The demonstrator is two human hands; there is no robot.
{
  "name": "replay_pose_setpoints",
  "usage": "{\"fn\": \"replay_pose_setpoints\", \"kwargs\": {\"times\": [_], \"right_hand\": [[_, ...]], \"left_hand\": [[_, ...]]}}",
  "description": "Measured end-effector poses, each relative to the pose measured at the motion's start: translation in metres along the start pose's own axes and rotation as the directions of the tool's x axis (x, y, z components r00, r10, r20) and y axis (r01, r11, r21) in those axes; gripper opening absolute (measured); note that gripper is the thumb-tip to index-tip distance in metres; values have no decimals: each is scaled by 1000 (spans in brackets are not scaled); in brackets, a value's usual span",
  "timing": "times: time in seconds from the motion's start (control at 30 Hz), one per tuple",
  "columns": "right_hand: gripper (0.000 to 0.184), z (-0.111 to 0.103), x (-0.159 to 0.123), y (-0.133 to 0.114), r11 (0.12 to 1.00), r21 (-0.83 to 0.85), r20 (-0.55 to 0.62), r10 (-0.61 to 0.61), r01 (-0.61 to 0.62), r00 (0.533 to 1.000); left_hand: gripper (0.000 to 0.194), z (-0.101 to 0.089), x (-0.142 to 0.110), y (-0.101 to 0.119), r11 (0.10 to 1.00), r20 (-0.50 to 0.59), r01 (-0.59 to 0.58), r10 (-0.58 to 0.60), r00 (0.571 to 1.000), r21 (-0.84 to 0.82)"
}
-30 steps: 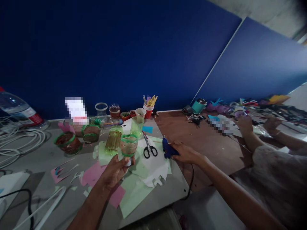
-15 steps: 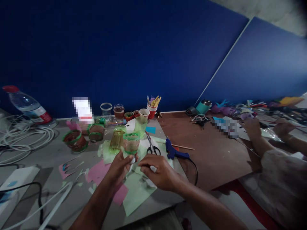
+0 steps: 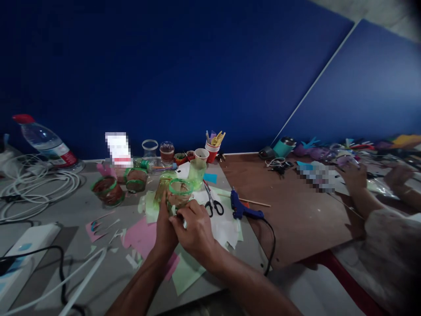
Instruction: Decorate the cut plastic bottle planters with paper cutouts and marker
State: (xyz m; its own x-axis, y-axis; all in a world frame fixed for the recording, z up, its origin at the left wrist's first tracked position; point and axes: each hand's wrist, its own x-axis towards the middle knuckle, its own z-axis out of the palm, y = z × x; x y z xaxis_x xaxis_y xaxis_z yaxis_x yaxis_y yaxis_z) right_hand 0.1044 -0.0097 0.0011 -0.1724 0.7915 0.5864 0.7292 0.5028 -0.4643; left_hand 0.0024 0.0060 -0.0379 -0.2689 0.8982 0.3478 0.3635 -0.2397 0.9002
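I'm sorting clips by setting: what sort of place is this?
Probably a shared craft workspace: black-handled scissors lie on cut white paper, a blue glue gun lies nearby, and another person's hand shows at the right.

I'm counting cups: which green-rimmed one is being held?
The green-rimmed cup in the left hand, with the right hand at its base; the other green-rimmed ones sit farther left.

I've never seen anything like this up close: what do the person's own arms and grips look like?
The left grip and right grip are ungloved human hands. The visible forearms are bare, without sleeves, watch or attached cables; small markings or rings can't be made out.
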Motion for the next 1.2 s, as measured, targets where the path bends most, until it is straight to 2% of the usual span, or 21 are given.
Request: {"fn": "replay_pose_setpoints", "kwargs": {"times": [0.17,0.27,0.33,0.43,0.5,0.57,0.63,0.73,0.83,0.97,1.1,1.2], "right_hand": [[14,6,0,1,983,177,-45,48,-39,998],[13,-6,5,4,929,362,-40,100,-79,994],[13,-22,10,8,885,454,-68,144,-98,987],[14,-50,22,20,837,532,-101,213,-128,972],[9,-65,31,31,777,594,-24,277,-209,961],[6,-73,39,40,683,666,56,355,-300,933],[9,-76,44,47,611,715,89,402,-339,911],[10,-73,47,49,546,763,103,426,-346,899],[17,-69,47,47,495,782,169,417,-378,893],[22,-66,49,44,510,758,223,384,-407,896],[22,-67,54,42,575,719,208,359,-391,910],[21,-68,59,42,587,714,198,355,-383,914]], "left_hand": [[82,-3,0,4,994,-39,111,-111,993,-14],[87,-4,2,12,989,-4,105,-106,994,-107],[85,-4,4,16,954,62,169,-158,985,-249],[72,-2,6,16,803,271,375,-275,922,-463],[55,0,5,12,731,383,450,-274,882,-513],[44,2,4,9,704,444,479,-253,860,-525],[43,3,2,6,686,496,508,-241,834,-521],[46,4,-1,5,652,555,556,-239,797,-516],[51,5,-2,8,598,574,594,-256,778,-538],[57,4,-2,14,548,576,627,-292,764,-554],[63,1,-2,21,519,605,656,-295,740,-548],[59,-1,-4,26,526,607,664,-310,732,-532]]}}
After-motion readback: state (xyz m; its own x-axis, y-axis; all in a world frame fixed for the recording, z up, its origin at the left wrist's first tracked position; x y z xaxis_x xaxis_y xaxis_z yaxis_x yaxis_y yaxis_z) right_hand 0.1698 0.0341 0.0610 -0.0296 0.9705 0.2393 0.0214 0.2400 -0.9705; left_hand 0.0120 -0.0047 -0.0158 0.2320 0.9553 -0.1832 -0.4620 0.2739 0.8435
